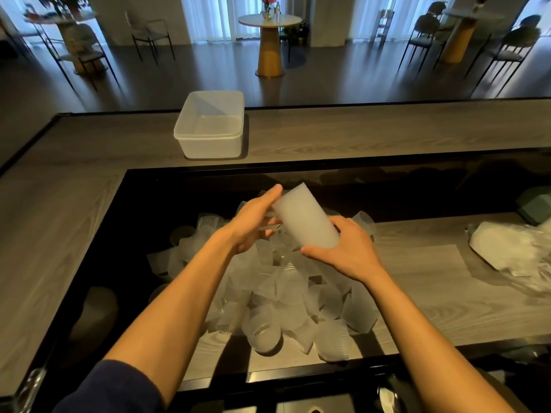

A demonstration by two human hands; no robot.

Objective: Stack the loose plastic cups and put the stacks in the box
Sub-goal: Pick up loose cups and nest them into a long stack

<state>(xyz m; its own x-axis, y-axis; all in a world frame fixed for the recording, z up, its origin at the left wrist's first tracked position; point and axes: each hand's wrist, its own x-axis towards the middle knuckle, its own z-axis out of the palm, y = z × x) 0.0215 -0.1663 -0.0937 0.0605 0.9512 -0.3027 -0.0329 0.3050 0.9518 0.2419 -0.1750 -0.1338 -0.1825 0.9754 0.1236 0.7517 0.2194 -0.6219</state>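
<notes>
A tall stack of frosted plastic cups [304, 217] is held tilted above the counter, its closed end pointing up and away from me. My right hand [347, 248] grips the stack's lower end, thumb under it. My left hand [253, 222] lies along the stack's left side with fingers stretched out, and holds what looks like a clear cup below its fingers. Under both hands lies a heap of several loose translucent cups [286, 299]. The clear plastic box [210, 126] stands empty on the raised ledge behind.
The cups lie on a lower wooden counter [432, 293] inside a black-edged recess. Crumpled clear plastic wrapping [512, 251] sits at the right, a dark green object [536, 205] behind it. Beyond the ledge are a round table [269, 22] and chairs.
</notes>
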